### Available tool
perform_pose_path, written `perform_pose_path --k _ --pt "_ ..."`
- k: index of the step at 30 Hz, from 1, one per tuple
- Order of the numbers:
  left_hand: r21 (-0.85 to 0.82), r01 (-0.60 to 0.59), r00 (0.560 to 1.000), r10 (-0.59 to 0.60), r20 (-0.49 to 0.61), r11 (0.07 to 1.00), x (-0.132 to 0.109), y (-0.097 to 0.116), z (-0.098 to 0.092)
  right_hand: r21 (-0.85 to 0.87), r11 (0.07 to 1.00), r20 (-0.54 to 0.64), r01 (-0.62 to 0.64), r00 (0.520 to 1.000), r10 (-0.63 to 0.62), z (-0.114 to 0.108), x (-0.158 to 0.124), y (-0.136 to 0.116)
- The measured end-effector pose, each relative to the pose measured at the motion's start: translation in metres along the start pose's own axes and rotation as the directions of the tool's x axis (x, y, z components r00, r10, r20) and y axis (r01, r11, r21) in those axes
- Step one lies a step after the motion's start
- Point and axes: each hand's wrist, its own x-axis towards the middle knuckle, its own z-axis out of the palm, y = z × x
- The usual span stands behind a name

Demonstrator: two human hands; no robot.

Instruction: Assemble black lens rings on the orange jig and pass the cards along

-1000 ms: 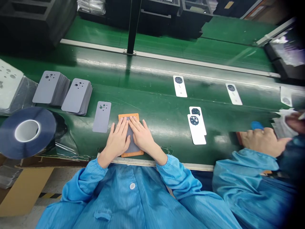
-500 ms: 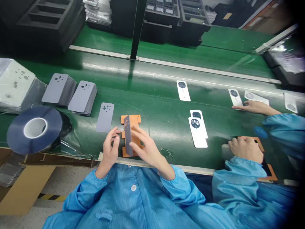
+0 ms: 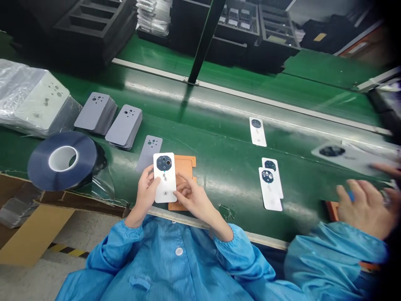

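A white phone back panel [image 3: 165, 188] with a dark round camera print and small lettering is held up, printed face towards me. My left hand [image 3: 146, 189] grips its left edge, thumb on the front. At the lower right edge, my right hand [image 3: 197, 198] pinches it between thumb and fingers. Behind the panel, an orange jig [image 3: 184, 167] lies on the green bench, partly hidden. A grey panel with holes [image 3: 149, 150] lies to the left, partly covered by the white panel and my left hand.
Two stacks of grey panels [image 3: 90, 110] [image 3: 123, 125], a bagged white stack [image 3: 44, 102] and a tape roll [image 3: 62, 161] stand on the left. White panels [image 3: 272, 196] [image 3: 258, 131] lie to the right. A co-worker's hand [image 3: 366, 205] is at the far right. Black trays [image 3: 244, 19] stand behind.
The panel, earlier edge-on over the jig, now faces me with its white printed side and is further left, off the jig. Both hands have closed on it. The co-worker's hands moved; the view shifted.
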Motion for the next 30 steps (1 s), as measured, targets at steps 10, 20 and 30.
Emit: perform_pose_path --k 10,20,30 --pt "0.209 -0.161 0.98 0.181 -0.079 0.965 0.022 0.014 -0.032 0.163 0.986 -0.216 0.033 0.976 0.003 -0.056 0.117 -0.005" --pt "0.85 -0.229 0.799 0.59 -0.114 0.474 0.03 0.014 -0.078 0.014 0.997 -0.57 -0.075 0.819 0.069 -0.144 0.249 0.003" --pt "0.816 -0.254 0.845 0.53 -0.073 0.519 0.02 0.023 -0.072 -0.116 0.991 -0.513 -0.063 0.859 -0.005 -0.135 0.214 0.01"
